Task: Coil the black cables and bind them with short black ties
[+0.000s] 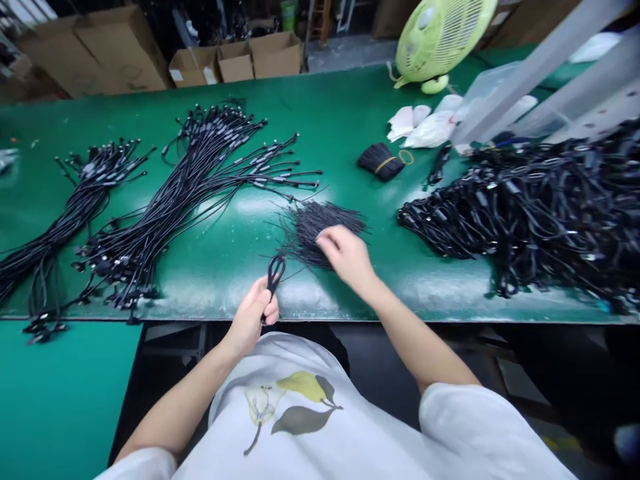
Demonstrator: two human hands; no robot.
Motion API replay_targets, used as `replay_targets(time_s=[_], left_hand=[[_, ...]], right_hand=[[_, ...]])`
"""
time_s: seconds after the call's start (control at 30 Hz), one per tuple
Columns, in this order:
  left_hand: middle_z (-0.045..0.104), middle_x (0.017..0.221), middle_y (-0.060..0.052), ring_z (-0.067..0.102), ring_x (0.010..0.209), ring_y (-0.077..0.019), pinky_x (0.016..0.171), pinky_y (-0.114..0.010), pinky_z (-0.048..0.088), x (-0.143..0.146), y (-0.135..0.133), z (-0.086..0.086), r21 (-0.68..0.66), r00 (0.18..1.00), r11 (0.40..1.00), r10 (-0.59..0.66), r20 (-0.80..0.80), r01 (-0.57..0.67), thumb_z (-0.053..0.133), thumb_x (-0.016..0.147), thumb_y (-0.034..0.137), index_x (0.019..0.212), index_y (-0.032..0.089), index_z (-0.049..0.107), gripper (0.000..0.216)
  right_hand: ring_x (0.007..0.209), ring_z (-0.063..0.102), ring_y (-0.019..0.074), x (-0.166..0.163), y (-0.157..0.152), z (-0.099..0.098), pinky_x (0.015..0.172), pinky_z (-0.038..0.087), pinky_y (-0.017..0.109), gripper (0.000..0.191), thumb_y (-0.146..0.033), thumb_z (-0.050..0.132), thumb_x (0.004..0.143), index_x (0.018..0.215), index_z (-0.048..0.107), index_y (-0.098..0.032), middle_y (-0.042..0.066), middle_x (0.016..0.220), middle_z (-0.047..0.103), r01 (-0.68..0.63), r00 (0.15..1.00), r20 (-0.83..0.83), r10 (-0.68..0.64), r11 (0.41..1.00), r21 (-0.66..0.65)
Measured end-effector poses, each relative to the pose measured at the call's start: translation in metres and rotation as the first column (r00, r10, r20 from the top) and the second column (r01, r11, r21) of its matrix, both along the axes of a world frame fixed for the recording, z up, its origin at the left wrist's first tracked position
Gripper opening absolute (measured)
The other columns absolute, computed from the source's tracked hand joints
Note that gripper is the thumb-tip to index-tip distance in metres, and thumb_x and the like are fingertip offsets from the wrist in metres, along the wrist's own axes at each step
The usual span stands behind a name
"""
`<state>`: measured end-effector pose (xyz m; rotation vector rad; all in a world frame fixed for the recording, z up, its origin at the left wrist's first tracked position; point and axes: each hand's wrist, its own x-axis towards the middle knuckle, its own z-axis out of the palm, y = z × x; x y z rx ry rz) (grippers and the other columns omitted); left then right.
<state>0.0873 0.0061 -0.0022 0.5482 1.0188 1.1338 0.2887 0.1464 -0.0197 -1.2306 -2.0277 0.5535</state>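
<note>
A folded black cable [276,272] stands up out of my left hand [256,310], whose fingers are wrapped round it near the table's front edge. My right hand [345,257] is over a loose pile of thin black ties [320,223], thumb and fingertips pinched together. Whether a tie is between those fingertips is too small to make out. Long uncoiled black cables [185,180] with plugs at both ends lie left of the pile. To the right is a large heap of coiled black cables [500,213].
Another bunch of cables [85,200] lies farther left. Behind the ties sits a banded black bundle [381,162]. A green fan [443,40], white crumpled packaging [430,127] and a grey metal post [540,73] stand at the back right. Cardboard boxes [235,63] are beyond the green table [320,303].
</note>
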Motion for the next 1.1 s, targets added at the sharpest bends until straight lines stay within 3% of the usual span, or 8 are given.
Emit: replay_targets(time_s=[0.07, 0.17, 0.3, 0.4, 0.47, 0.6, 0.9, 1.1], left_hand=[[0.036, 0.057, 0.009, 0.032, 0.046, -0.0059, 0.049, -0.021, 0.025, 0.001, 0.005, 0.0, 0.041, 1.0, 0.999, -0.024, 0.019, 0.023, 0.066, 0.083, 0.045, 0.125, 0.017, 0.05, 0.053], [0.036, 0.058, 0.008, 0.035, 0.048, -0.0064, 0.05, -0.022, 0.028, -0.004, 0.009, -0.003, 0.121, 0.998, 0.993, 0.005, -0.065, 0.003, 0.06, 0.088, 0.045, 0.12, 0.012, 0.057, 0.046], [0.043, 0.061, 0.005, 0.041, 0.052, -0.009, 0.056, -0.023, 0.035, -0.017, 0.005, -0.007, 0.219, 0.923, 0.976, 0.097, -0.372, -0.014, 0.048, 0.094, 0.042, 0.12, 0.013, 0.062, 0.041], [0.059, 0.071, 0.0, 0.052, 0.063, -0.0129, 0.069, -0.027, 0.043, -0.024, -0.001, -0.011, 0.258, 0.739, 0.96, 0.098, -0.667, 0.106, 0.047, 0.093, 0.034, 0.118, 0.018, 0.065, 0.034], [0.065, 0.078, -0.003, 0.056, 0.071, -0.0158, 0.076, -0.029, 0.044, -0.027, -0.004, -0.014, 0.257, 0.639, 0.954, 0.103, -0.763, 0.153, 0.049, 0.09, 0.03, 0.108, 0.019, 0.07, 0.029], [0.057, 0.061, 0.0, 0.047, 0.056, -0.0129, 0.058, -0.025, 0.038, -0.033, -0.007, -0.019, 0.114, 0.848, 0.979, -0.085, -0.524, 0.168, 0.053, 0.087, 0.036, 0.087, 0.016, 0.07, 0.026], [0.046, 0.052, 0.004, 0.036, 0.047, -0.0069, 0.049, -0.023, 0.029, -0.037, -0.009, -0.016, -0.095, 0.98, 0.978, -0.189, -0.056, 0.183, 0.071, 0.065, 0.032, 0.056, 0.015, 0.053, 0.026], [0.061, 0.071, 0.001, 0.053, 0.07, -0.0131, 0.07, -0.026, 0.041, -0.032, -0.013, -0.001, -0.053, 0.993, 0.998, -0.04, -0.112, 0.035, 0.063, 0.065, 0.017, 0.079, 0.017, 0.067, 0.014]], right_hand=[[0.074, 0.057, 0.0132, -0.027, -0.038, 0.005, 0.07, 0.044, 0.025, 0.013, -0.025, 0.052, 0.092, 0.084, 0.061, -0.019, 0.002, 0.083, 0.063, -0.285, 0.955, -0.131, 0.267, 0.946, -0.154], [0.065, 0.053, 0.0104, -0.053, -0.073, 0.007, 0.06, 0.042, 0.022, 0.011, -0.023, 0.052, 0.091, 0.085, 0.06, -0.018, 0.001, 0.08, 0.059, -0.439, 0.895, -0.196, 0.401, 0.87, -0.225], [0.069, 0.054, 0.0119, -0.06, -0.08, 0.008, 0.064, 0.043, 0.024, 0.01, -0.017, 0.05, 0.092, 0.088, 0.06, -0.017, 0.003, 0.079, 0.057, -0.424, 0.906, 0.06, 0.42, 0.899, 0.107], [0.089, 0.057, 0.0172, -0.062, -0.073, 0.017, 0.077, 0.043, 0.03, 0.017, -0.011, 0.045, 0.093, 0.092, 0.062, -0.015, 0.009, 0.095, 0.063, -0.532, 0.846, 0.362, 0.392, 0.666, 0.523], [0.102, 0.056, 0.0197, -0.065, -0.069, 0.027, 0.085, 0.041, 0.033, 0.018, -0.01, 0.044, 0.093, 0.093, 0.062, -0.014, 0.012, 0.108, 0.063, -0.661, 0.751, 0.519, 0.409, 0.456, 0.596], [0.083, 0.056, 0.018, -0.071, -0.066, 0.046, 0.077, 0.041, 0.034, 0.021, -0.013, 0.042, 0.096, 0.087, 0.061, -0.014, 0.009, 0.091, 0.064, -0.854, 0.519, 0.747, 0.416, 0.286, 0.434], [0.067, 0.043, 0.0205, -0.082, -0.077, 0.06, 0.059, 0.029, 0.036, 0.033, -0.003, 0.035, 0.09, 0.078, 0.061, -0.018, 0.008, 0.071, 0.053, -0.943, 0.32, 0.847, 0.425, 0.229, 0.241], [0.055, 0.04, 0.0184, -0.093, -0.067, 0.048, 0.052, 0.023, 0.034, 0.029, -0.004, 0.037, 0.088, 0.072, 0.059, -0.016, 0.006, 0.062, 0.051, -0.888, 0.397, 0.843, 0.364, 0.383, 0.253]])
